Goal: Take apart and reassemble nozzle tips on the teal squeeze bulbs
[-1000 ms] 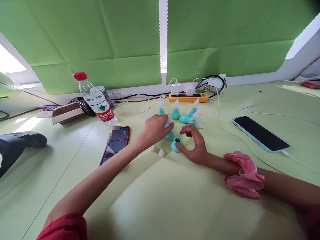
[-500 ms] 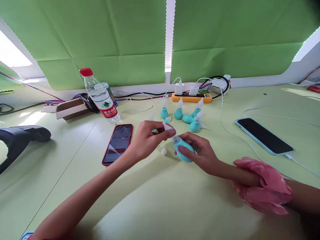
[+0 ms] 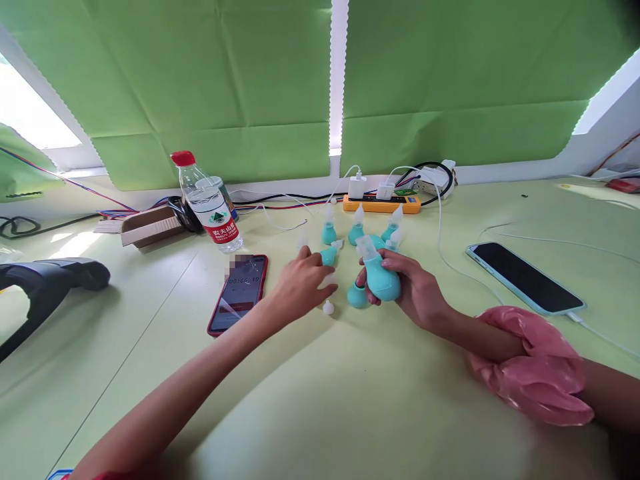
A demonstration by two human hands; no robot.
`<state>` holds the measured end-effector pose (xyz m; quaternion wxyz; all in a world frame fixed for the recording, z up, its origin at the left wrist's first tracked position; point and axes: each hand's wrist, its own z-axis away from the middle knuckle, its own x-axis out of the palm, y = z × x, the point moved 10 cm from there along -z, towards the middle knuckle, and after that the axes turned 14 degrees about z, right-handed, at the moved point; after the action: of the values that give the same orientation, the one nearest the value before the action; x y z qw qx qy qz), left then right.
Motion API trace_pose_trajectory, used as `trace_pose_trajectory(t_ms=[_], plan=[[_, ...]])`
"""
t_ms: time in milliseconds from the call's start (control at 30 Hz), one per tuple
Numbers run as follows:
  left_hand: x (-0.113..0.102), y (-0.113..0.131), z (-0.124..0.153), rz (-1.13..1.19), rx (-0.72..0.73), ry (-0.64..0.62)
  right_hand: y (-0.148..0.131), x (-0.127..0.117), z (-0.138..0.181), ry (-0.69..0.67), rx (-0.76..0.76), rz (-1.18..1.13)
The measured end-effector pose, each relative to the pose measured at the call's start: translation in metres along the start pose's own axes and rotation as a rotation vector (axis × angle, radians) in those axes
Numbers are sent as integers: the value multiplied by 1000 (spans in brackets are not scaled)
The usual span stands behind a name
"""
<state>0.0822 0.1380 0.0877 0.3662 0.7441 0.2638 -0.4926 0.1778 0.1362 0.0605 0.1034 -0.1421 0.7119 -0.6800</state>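
**Left hand part-curled, right hand closed round a turquoise bulb**

At the left edge, a dark curved object [image 3: 75,273] is cut off by the frame. Next come a cardboard box [image 3: 155,228], then a leaning bottle [image 3: 215,213] partly covering a can [image 3: 227,195]. A red-edged phone [image 3: 239,293] lies on the counter [image 3: 310,400], its upper corner pixelated.

The left hand [image 3: 299,285] is low over the counter, fingers bent, thumb apart from them. A pale shape shows in that gap; whether it is pinched cannot be told. A small white piece [image 3: 328,307] sits just below the thumb.

To the right, a second bulb [image 3: 357,297] stands on the counter, partly hidden by the fingers of the right hand [image 3: 423,290]. That hand wraps the turquoise bulb [image 3: 384,283], tilted, its clear tip [image 3: 367,248] pointing up and leftward. It hides part of the bulbs behind. A pink band [image 3: 537,367] circles the forearm.
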Motion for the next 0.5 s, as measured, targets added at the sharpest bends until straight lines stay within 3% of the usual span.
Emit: trace_pose_trajectory(t_ms=[100, 267, 367, 500], plan=[[24, -2, 0, -64, -26, -83, 4, 13, 3, -88, 19, -58], [34, -13, 0, -38, -49, -111, 16, 28, 9, -161, 82, 5], [31, -20, 0, -6, -61, -121, 24, 31, 11, -156, 108, -9], [8, -10, 1, 56, -32, -35, 33, 33, 12, -153, 137, -46]])
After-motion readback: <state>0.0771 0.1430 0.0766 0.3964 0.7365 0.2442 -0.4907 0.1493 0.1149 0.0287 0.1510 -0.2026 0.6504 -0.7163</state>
